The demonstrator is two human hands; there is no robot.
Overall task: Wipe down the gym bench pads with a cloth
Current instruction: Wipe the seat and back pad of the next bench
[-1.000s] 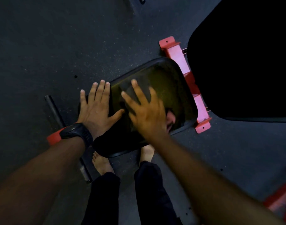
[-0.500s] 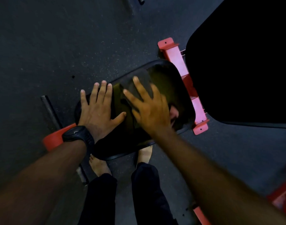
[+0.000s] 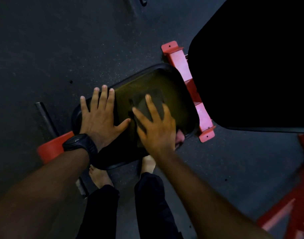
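The small black seat pad (image 3: 172,87) of the gym bench lies below me, glossy and catching a yellowish sheen. My left hand (image 3: 101,116) rests flat on its left end, fingers straight and spread, a black watch on the wrist. My right hand (image 3: 156,128) presses flat on a dark grey cloth (image 3: 147,107) in the middle of the pad, fingers spread; most of the cloth is hidden under the palm. The large black back pad (image 3: 251,66) fills the upper right.
The red bench frame (image 3: 187,80) runs between the two pads. A red roller with a black bar (image 3: 51,149) sits at the left. Another red frame (image 3: 294,195) stands at the lower right. My bare feet (image 3: 99,175) stand on the dark rubber floor under the seat.
My right hand has slid the cloth a little toward the right across the seat pad. My left hand has stayed flat on the pad's left end.
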